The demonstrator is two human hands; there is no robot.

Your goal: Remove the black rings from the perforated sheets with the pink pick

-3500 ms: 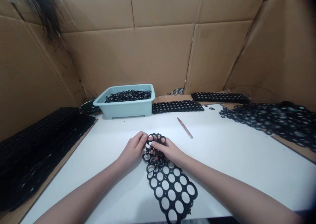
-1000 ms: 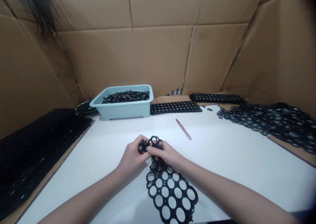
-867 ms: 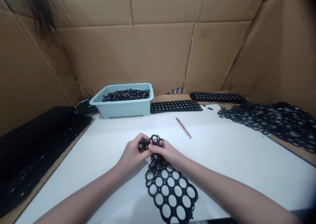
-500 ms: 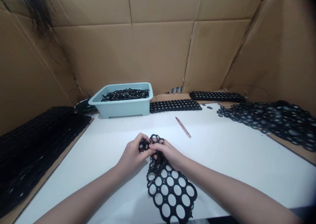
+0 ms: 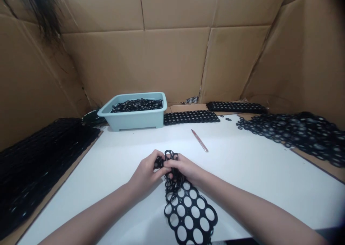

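A black perforated sheet with rows of round holes [image 5: 188,212] hangs from my hands toward the front edge of the white table. Its upper end is bunched up between my fingers. My left hand [image 5: 151,169] pinches the bunched part from the left, its fingers curled. From the right, my right hand [image 5: 185,166] grips the same end, thumb laid across it near the left fingertips. A few holes of the sheet stick up above the right thumb. What lies between the fingertips is partly hidden.
A light-blue tub [image 5: 137,119] of small black rings stands at the back. Perforated black strips [image 5: 191,117] lie beside it. A pencil-like stick [image 5: 199,140] rests mid-table. Loose black rings [image 5: 304,133] are heaped at right, stacked black sheets [image 5: 40,158] at left. Cardboard walls [image 5: 172,61] surround the table.
Both hands remain on the bunched end of the sheet, with slight finger movement. The hanging part has swung a little to the right. The whole view has shifted slightly.
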